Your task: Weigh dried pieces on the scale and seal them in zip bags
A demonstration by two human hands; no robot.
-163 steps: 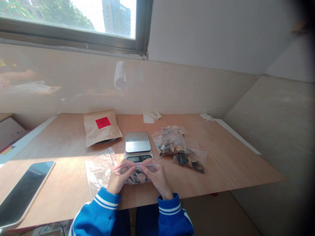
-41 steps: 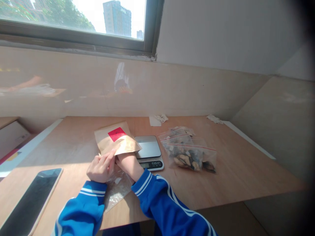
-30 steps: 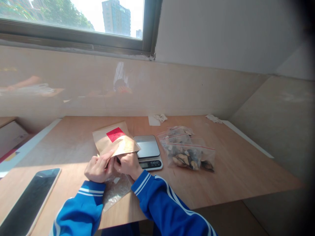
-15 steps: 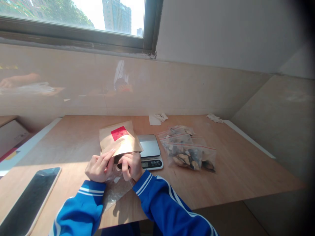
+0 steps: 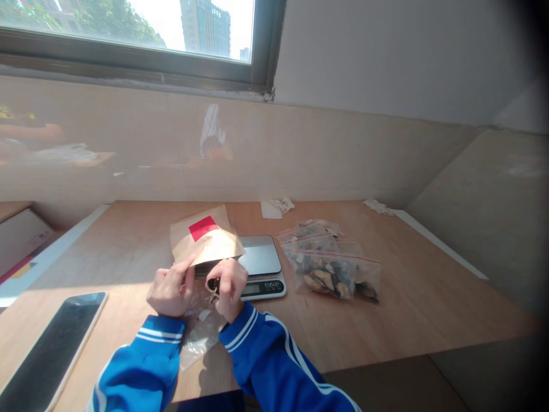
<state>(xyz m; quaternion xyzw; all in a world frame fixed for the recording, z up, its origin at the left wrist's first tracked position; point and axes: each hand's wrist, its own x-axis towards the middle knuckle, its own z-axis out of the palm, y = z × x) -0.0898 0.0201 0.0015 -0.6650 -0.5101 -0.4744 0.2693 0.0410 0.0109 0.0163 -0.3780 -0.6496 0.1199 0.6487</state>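
A brown paper bag [image 5: 214, 245] with a red label lies tilted, its mouth facing me. My left hand [image 5: 171, 289] grips the bag's near edge, fingers closed on it. Just below the mouth, my right hand [image 5: 229, 284] pinches a dark, curled dried piece [image 5: 213, 285], which looks like a slice of dried mushroom. Under both hands lies a clear plastic bag [image 5: 199, 337], partly hidden by them. A kitchen scale [image 5: 261, 257] with a steel plate stands just right of the paper bag, which overlaps its left edge.
Several zip bags [image 5: 330, 280] of dried pieces lie right of the scale. A phone [image 5: 54, 349] rests at the left front. Crumpled paper [image 5: 281, 206] sits near the wall, with another scrap [image 5: 377, 206] farther right. A box [image 5: 23, 243] stands at the far left.
My right hand has drawn slightly away from the paper bag's mouth, and the dark piece shows more clearly in it. The paper bag has shifted slightly left.
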